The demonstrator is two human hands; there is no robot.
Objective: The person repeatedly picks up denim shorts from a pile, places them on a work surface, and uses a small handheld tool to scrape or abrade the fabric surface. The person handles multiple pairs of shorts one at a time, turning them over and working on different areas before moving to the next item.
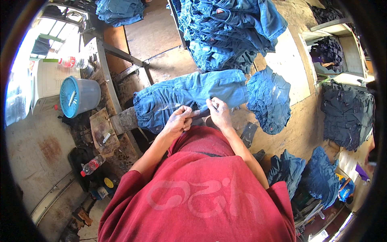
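A pair of blue denim trousers (pixel 209 86) lies stretched sideways over a narrow board (pixel 124 120), whose bare end shows at the left. The elastic-looking gathered waist is at the left end. Close to my body, along the near edge of the trousers, my left hand (pixel 179 122) is closed with its fingers curled. A short way to its right, my right hand (pixel 219 115) is closed too, thumb against fingers. Between them runs a small dark strip (pixel 200 114), pinched at both ends; its material is too small to make out.
A tall heap of denim (pixel 225 36) stands beyond the board, and a smaller denim pile (pixel 269 101) sits at its right end. Dark garments (pixel 347 115) are stacked far right. To the left are a lidded bucket (pixel 82 97) and a plastic bottle (pixel 93 165).
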